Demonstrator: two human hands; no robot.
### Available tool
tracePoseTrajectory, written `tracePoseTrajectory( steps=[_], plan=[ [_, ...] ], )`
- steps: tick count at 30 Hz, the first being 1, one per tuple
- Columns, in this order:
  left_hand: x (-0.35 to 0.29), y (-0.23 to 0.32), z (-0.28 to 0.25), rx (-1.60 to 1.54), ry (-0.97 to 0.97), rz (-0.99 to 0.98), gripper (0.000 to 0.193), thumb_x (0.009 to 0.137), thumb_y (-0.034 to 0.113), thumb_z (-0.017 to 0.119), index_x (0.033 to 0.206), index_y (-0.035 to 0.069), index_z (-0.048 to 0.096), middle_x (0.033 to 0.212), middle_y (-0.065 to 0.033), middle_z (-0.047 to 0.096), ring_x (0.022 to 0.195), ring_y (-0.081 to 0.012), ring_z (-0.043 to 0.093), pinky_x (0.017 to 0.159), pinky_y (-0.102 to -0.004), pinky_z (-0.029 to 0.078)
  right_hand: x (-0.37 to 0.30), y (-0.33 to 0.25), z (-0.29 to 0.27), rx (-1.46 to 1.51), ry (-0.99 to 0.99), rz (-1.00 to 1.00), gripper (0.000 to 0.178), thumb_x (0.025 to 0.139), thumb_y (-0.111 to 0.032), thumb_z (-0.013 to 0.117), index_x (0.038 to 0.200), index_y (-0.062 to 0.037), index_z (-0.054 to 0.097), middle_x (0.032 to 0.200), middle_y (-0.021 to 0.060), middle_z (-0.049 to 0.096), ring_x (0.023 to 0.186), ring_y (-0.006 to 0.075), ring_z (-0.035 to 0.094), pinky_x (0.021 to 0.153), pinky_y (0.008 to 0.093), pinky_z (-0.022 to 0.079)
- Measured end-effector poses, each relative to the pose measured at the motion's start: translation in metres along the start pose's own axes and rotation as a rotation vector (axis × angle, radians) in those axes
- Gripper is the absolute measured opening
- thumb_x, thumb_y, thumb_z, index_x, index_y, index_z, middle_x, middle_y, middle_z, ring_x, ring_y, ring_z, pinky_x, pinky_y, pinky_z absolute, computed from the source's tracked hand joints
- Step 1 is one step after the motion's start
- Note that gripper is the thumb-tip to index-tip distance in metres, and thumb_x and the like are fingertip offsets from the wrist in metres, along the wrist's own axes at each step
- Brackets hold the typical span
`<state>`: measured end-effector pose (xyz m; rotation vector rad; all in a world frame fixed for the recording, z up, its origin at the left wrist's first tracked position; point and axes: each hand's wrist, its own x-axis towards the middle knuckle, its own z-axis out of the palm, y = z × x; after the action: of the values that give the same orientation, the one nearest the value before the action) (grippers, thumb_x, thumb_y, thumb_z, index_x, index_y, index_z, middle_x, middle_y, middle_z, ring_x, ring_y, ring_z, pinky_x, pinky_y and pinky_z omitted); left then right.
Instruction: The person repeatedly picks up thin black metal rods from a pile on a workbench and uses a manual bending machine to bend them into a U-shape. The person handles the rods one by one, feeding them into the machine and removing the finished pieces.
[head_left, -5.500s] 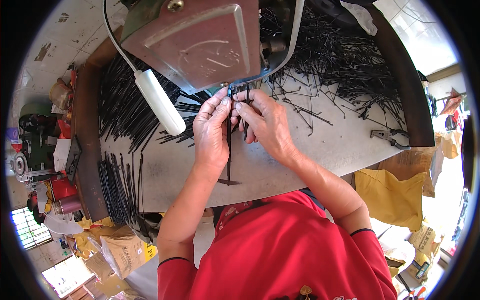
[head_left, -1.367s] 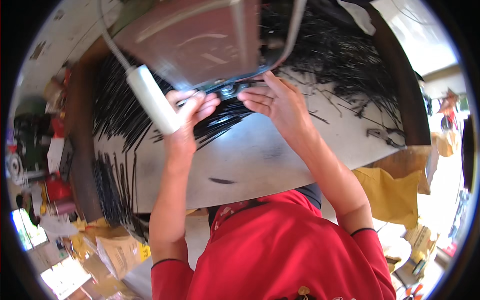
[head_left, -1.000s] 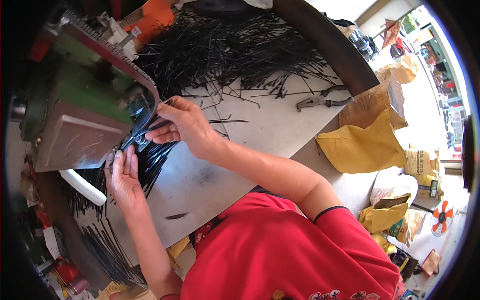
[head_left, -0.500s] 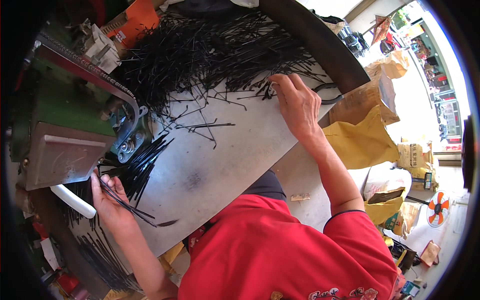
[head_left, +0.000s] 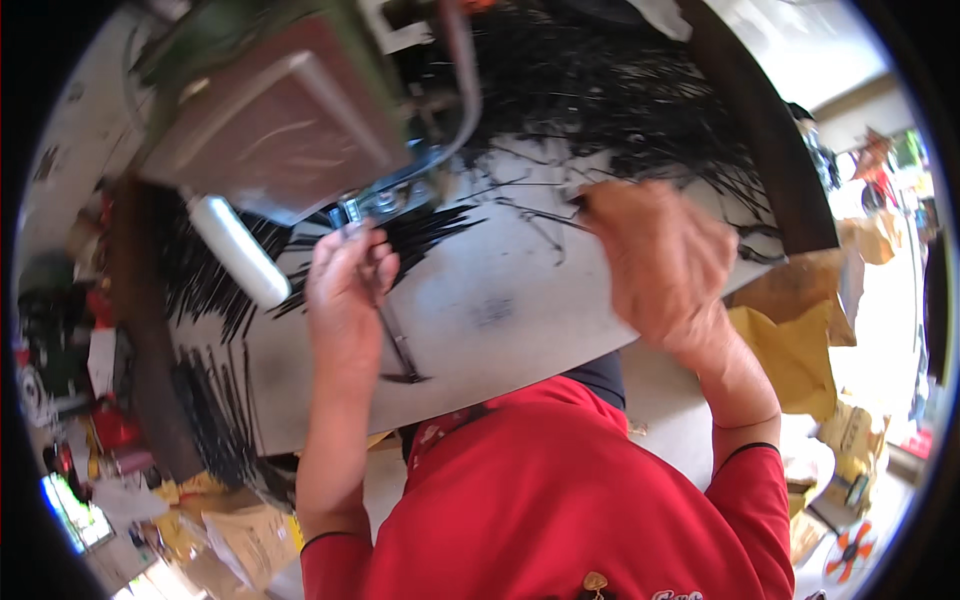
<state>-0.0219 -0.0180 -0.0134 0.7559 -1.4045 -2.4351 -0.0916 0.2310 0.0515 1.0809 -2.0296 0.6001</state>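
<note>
My left hand (head_left: 350,275) is closed just below the head of a green machine (head_left: 290,120), fingertips beside its metal tooling (head_left: 350,207). Thin black rods (head_left: 396,340) hang from its grip toward the table's near edge. My right hand (head_left: 665,260) is closed and smeared by motion over the right part of the table (head_left: 480,350). A dark tip at its fingers looks like the end of a black rod. Several loose black rods (head_left: 545,215) with small knobbed ends lie beside it. A row of black rods (head_left: 430,232) fans out under the machine.
A large tangled heap of black rods (head_left: 590,90) covers the table's far side, against a dark raised rim (head_left: 765,120). Dark-handled pliers (head_left: 760,245) lie at the right edge. A white bar (head_left: 240,252) juts from the machine. More rods (head_left: 215,410) are at the left.
The view has swung left. My left hand has come up to the machine's tooling with its rods. My right hand has moved away from the heap, nearer me.
</note>
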Motion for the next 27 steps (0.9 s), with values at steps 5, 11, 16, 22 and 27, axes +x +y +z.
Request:
tracePoseTrajectory(
  steps=[5, 11, 16, 22, 27],
  plan=[
    [0.006, -0.006, 0.01, 0.079, 0.025, 0.054, 0.018, 0.087, 0.009, 0.065, 0.103, 0.002, 0.059, 0.082, -0.0038, 0.063, 0.066, -0.0075, 0.06, 0.06, -0.0207, 0.053, 0.001, -0.054, 0.07, 0.683, -0.439, 0.588, 0.013, 0.09, -0.017, 0.058, 0.091, -0.0034, 0.057, 0.056, 0.0064, 0.056, 0.046, 0.0182, 0.055, 0.044, 0.0308, 0.041],
    [0.012, 0.0, 0.007, 0.186, -0.032, 0.1, 0.019, 0.086, 0.01, 0.066, 0.102, 0.001, 0.062, 0.077, -0.002, 0.062, 0.062, -0.0071, 0.057, 0.056, -0.0197, 0.048, 0.01, -0.06, 0.108, 1.095, -0.485, 1.119, 0.02, 0.092, -0.02, 0.057, 0.093, -0.0005, 0.061, 0.057, 0.0037, 0.057, 0.042, 0.0074, 0.046, 0.038, 0.0264, 0.036],
    [0.012, -0.002, 0.012, 0.183, -0.043, 0.108, 0.017, 0.087, 0.01, 0.065, 0.102, 0.001, 0.061, 0.079, -0.0007, 0.061, 0.065, -0.006, 0.056, 0.058, -0.0192, 0.047, 0.008, -0.059, 0.119, 1.205, -0.4, 1.181, 0.018, 0.093, -0.018, 0.057, 0.096, -0.0002, 0.061, 0.059, 0.0037, 0.057, 0.041, 0.0064, 0.045, 0.036, 0.0232, 0.034],
    [0.015, -0.003, 0.01, 0.143, -0.068, 0.1, 0.016, 0.087, 0.008, 0.064, 0.101, 0.001, 0.061, 0.078, -0.0004, 0.061, 0.065, -0.0061, 0.056, 0.058, -0.019, 0.046, 0.011, -0.057, 0.118, 1.228, -0.42, 1.199, 0.017, 0.092, -0.015, 0.057, 0.097, 0.0009, 0.06, 0.061, 0.0036, 0.058, 0.044, 0.006, 0.046, 0.036, 0.0221, 0.034],
    [0.018, -0.003, 0.006, 0.143, -0.086, 0.093, 0.017, 0.087, 0.008, 0.064, 0.102, 0.001, 0.06, 0.077, -0.0012, 0.062, 0.065, -0.0069, 0.057, 0.058, -0.0194, 0.047, 0.015, -0.059, 0.12, 1.23, -0.413, 1.215, 0.016, 0.092, -0.014, 0.057, 0.096, 0.0013, 0.059, 0.063, 0.0034, 0.058, 0.046, 0.0059, 0.048, 0.035, 0.0221, 0.034]
  ],
)
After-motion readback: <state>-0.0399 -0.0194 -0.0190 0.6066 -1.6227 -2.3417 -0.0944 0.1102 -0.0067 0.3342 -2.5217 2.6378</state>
